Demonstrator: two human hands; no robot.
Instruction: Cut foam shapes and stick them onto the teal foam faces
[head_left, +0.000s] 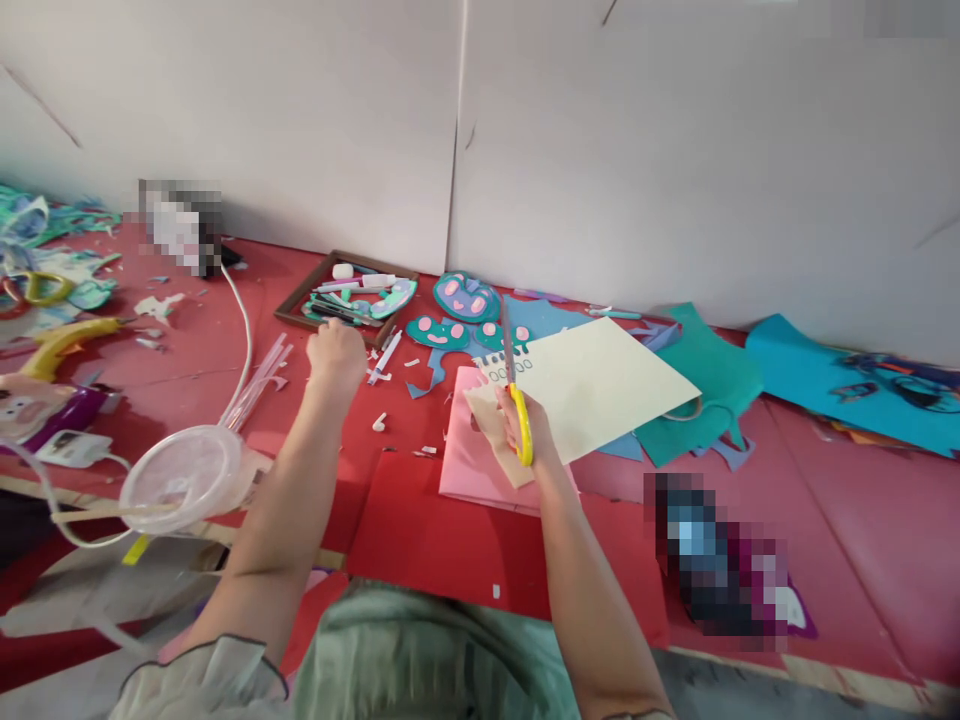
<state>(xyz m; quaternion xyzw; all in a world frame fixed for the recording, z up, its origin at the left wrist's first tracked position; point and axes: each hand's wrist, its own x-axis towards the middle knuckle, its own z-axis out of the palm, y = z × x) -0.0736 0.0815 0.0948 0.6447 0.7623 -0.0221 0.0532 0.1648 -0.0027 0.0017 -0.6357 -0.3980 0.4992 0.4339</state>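
At the front edge of a brown tray (288,303), my left hand (335,352) is closed, its fingertips turned away and hidden. Pens (379,281), an eraser (343,271) and painted paper pieces (395,298) lie in that tray. My right hand (534,425) grips yellow-handled scissors (525,425), blades pointing away from me. They are over a cream paper sheet (611,385) with small ovals drawn near its cut left edge. Beneath is a folded pink sheet (472,470). Painted teal cut-outs with pink spots (466,298) lie just beyond.
Left of me stand a clear plastic tub (180,475) and clear sticks (259,385), with a white cable (244,320) behind. A yellow-handled glue gun (71,345) lies farther left. Teal sheets (694,375) are on the right. A white wall (637,150) bounds the table's back.
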